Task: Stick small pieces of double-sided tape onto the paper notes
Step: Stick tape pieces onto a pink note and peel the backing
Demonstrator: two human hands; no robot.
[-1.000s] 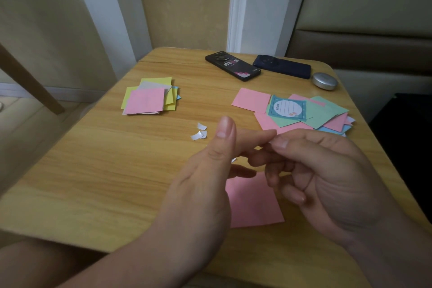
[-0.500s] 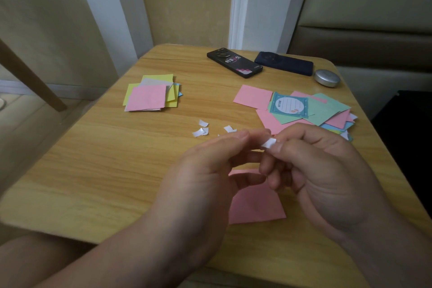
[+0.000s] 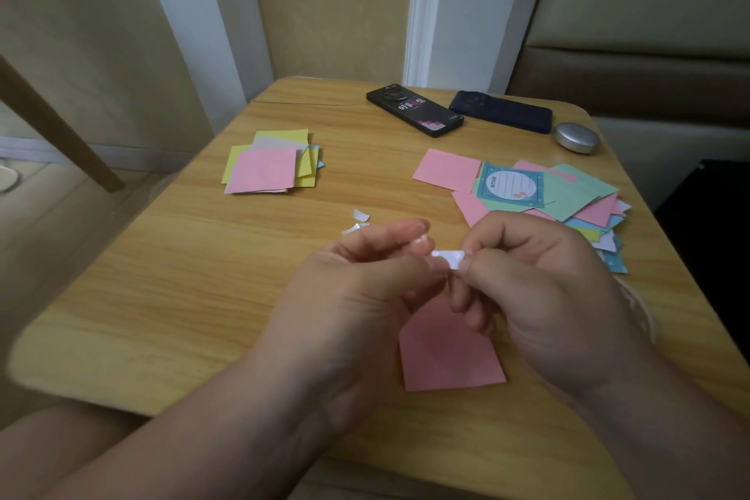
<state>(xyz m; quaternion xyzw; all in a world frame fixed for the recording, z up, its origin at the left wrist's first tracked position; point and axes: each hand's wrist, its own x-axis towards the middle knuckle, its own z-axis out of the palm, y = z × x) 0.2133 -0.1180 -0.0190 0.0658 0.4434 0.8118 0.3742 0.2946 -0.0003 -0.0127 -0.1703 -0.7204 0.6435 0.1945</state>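
A small white piece of double-sided tape (image 3: 448,258) is held above the table between both hands. My right hand (image 3: 544,296) pinches its right end with thumb and forefinger. My left hand (image 3: 361,296) pinches its left end with curled fingertips. Below the hands a single pink paper note (image 3: 446,353) lies flat on the wooden table (image 3: 162,296), partly hidden by my fingers. Small white backing scraps (image 3: 357,221) lie just beyond my left hand.
A stack of pink and yellow notes (image 3: 268,166) lies at the far left. A spread pile of mixed notes (image 3: 539,191) lies at the right. Two dark phones (image 3: 414,110) (image 3: 501,112) and a round silver case (image 3: 576,137) sit along the far edge.
My left hand went from fingers stretched out to pinching. Both hands came together on the white tape piece, which now shows between the fingertips. The view shifted slightly.
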